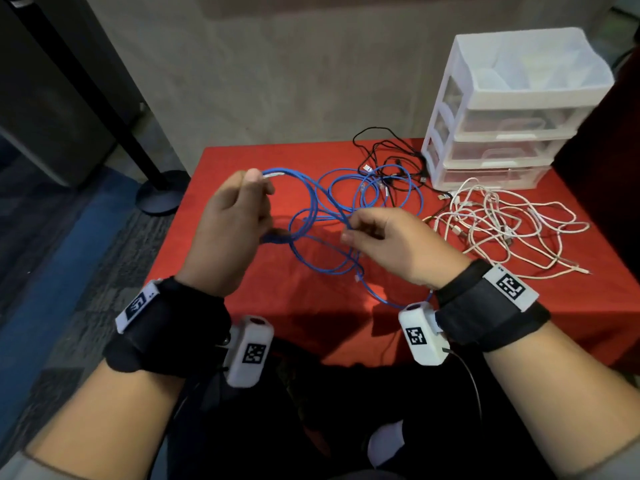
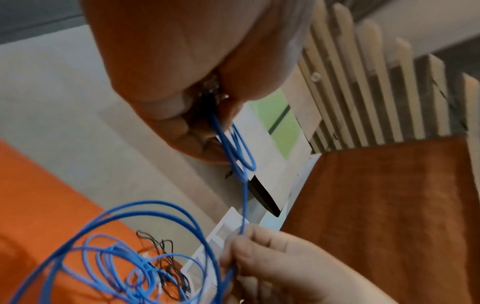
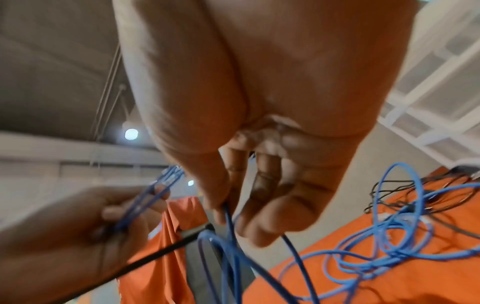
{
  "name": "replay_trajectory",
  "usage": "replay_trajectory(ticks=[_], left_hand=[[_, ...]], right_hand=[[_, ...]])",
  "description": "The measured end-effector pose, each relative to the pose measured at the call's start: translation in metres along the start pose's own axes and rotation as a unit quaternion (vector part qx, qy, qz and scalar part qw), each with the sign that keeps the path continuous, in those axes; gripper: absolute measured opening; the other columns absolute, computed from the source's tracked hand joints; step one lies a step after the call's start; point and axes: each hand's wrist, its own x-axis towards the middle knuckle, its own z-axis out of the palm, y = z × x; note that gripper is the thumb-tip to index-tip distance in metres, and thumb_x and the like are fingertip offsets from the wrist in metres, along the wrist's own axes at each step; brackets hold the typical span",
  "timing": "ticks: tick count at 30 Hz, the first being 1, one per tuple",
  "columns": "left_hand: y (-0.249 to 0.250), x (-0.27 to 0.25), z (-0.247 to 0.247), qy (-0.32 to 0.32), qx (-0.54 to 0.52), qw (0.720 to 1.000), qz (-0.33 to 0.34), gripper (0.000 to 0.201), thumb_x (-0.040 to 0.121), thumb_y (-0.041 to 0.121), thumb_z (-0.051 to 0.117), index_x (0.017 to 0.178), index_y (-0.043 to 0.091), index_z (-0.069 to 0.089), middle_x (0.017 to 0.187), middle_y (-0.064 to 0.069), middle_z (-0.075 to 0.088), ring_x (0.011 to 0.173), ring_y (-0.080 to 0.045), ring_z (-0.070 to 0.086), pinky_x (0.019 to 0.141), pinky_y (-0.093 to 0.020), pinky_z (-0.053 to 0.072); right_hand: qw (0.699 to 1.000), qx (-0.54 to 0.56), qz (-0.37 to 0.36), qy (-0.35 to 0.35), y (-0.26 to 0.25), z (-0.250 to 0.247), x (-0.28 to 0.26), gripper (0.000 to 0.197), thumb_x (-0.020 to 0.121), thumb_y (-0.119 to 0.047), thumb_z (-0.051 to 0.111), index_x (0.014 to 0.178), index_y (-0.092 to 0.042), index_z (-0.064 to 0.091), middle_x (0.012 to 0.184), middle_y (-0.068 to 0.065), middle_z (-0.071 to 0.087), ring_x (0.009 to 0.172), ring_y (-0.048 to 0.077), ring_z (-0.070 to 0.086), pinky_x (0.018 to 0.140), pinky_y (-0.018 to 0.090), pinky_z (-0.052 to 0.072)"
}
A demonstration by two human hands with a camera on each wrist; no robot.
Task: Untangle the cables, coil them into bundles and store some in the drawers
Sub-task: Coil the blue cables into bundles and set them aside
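We see a table draped in a red cloth (image 1: 242, 306), and at its far right corner stands a white plastic drawer unit (image 1: 512, 109) with three clear drawers, all pushed in, and an open tray on top. In front of the unit lies a loose tangle of white cables (image 1: 502, 230). Left of the unit, at the back edge, sits a tangle of black cables (image 1: 388, 150), partly overlapped by blue loops. The blue network cable (image 1: 332, 209) spreads over the middle of the cloth in several loops, and part of it is lifted off the table between the hands. Our left hand (image 1: 232, 223) is raised above the cloth, its thumb and curled fingers gripping a few gathered turns of the blue cable, with a clear plug end poking out past the thumb. Our right hand (image 1: 391, 244), just beside it and lower, pinches a single blue strand between thumb and forefinger, the other fingers loosely curled.
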Motion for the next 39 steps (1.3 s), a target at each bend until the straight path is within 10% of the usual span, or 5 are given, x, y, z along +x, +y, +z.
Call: replay_trajectory(ticks=[7, 17, 22, 33, 39], left_hand=[[-0.017, -0.023, 0.021, 0.005, -0.223, 0.953, -0.203, 0.030, 0.109, 0.032, 0.039, 0.085, 0.020, 0.053, 0.065, 0.004, 0.050, 0.052, -0.006, 0.051, 0.054, -0.024, 0.052], [-0.009, -0.010, 0.024, 0.045, -0.386, 0.889, -0.242, 0.035, 0.110, 0.030, 0.036, 0.081, 0.016, 0.052, 0.085, -0.008, 0.066, 0.086, -0.018, 0.065, 0.094, -0.042, 0.054], [-0.015, -0.004, 0.021, 0.076, -0.262, 0.947, -0.170, 0.033, 0.111, 0.031, 0.036, 0.085, 0.018, 0.052, 0.067, 0.005, 0.041, 0.046, -0.004, 0.034, 0.047, -0.017, 0.037], [0.000, -0.017, 0.007, -0.157, -0.081, 0.982, -0.061, 0.021, 0.110, 0.018, 0.038, 0.115, 0.019, 0.058, 0.070, -0.006, 0.013, 0.052, -0.011, 0.013, 0.045, -0.018, 0.017], [0.007, -0.008, -0.004, -0.160, 0.001, 0.987, -0.033, 0.011, 0.109, 0.016, 0.042, 0.099, 0.017, 0.048, 0.061, 0.002, 0.027, 0.049, -0.012, 0.020, 0.045, -0.021, 0.017]], right_hand=[[0.939, 0.297, 0.053, 0.166, -0.022, 0.007, 0.011, 0.019, 0.101, -0.005, 0.060, 0.082, -0.007, 0.060, 0.070, 0.016, 0.059, 0.063, 0.019, 0.069, 0.067, 0.035, 0.063], [0.953, 0.293, -0.009, 0.075, -0.028, 0.036, -0.008, 0.015, 0.101, -0.005, 0.059, 0.090, 0.005, 0.061, 0.078, 0.005, 0.069, 0.071, 0.012, 0.063, 0.069, 0.027, 0.050], [0.965, 0.261, 0.029, -0.015, -0.018, 0.044, -0.020, 0.019, 0.106, -0.010, 0.051, 0.102, -0.006, 0.070, 0.089, 0.015, 0.073, 0.077, 0.019, 0.069, 0.065, 0.022, 0.051], [0.987, -0.023, -0.086, 0.136, -0.001, 0.008, -0.002, 0.044, 0.092, -0.031, 0.062, 0.136, -0.029, 0.057, 0.128, -0.009, 0.062, 0.119, 0.006, 0.053, 0.100, 0.035, 0.044], [0.998, 0.040, -0.055, 0.014, -0.014, -0.015, 0.002, 0.034, 0.102, -0.039, 0.058, 0.084, -0.015, 0.074, 0.057, 0.000, 0.057, 0.055, 0.007, 0.046, 0.057, 0.029, 0.036]])
